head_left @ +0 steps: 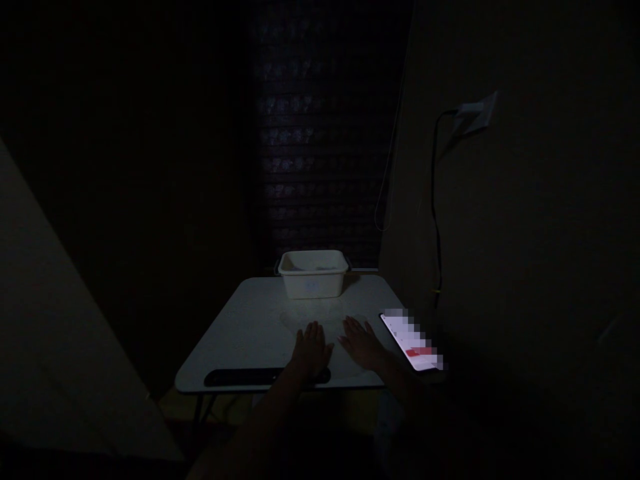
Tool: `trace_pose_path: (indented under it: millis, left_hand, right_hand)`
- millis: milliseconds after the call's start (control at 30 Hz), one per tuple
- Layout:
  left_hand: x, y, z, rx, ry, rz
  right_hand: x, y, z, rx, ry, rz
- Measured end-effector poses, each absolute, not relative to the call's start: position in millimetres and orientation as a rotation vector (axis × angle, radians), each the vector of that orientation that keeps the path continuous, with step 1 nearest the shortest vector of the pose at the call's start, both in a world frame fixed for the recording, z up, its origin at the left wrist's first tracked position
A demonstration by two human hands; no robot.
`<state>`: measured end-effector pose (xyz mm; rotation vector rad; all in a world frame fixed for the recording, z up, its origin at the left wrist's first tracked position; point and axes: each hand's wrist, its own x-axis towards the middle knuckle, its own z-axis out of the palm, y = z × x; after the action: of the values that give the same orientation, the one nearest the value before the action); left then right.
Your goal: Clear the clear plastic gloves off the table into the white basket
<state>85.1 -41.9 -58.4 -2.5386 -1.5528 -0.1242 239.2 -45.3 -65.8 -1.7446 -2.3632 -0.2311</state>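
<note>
My left hand (311,350) lies palm down near the front of a pale table (235,333), its fingers stretched forward. To its right, my right hand (361,342) rests flat too, fingers extended and angled inward. Both hands touch a thin, pale, see-through sheet or patch (327,323) with a rounded outline; the dim light hides what it is. Neither hand grips anything. Behind them stands a white rectangular basin (313,287) with something indistinct inside. A lit phone or tablet (403,337), its screen partly pixelated, lies right of my right hand.
A long black strip or slot (240,377) runs along the table's front edge, partly under my left forearm. A dark cable (433,200) hangs from a wall outlet (477,115) on the right. A patterned blind (290,167) covers the back. The room is very dark.
</note>
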Motion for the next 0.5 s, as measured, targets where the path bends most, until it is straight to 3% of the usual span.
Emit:
trace_pose_path:
  millis: [500]
  left_hand:
    - [80.2, -51.0, -52.2, -2.561, -1.535, -0.053]
  right_hand:
    - [268.8, -31.0, -73.0, -1.891, -2.217, -0.421]
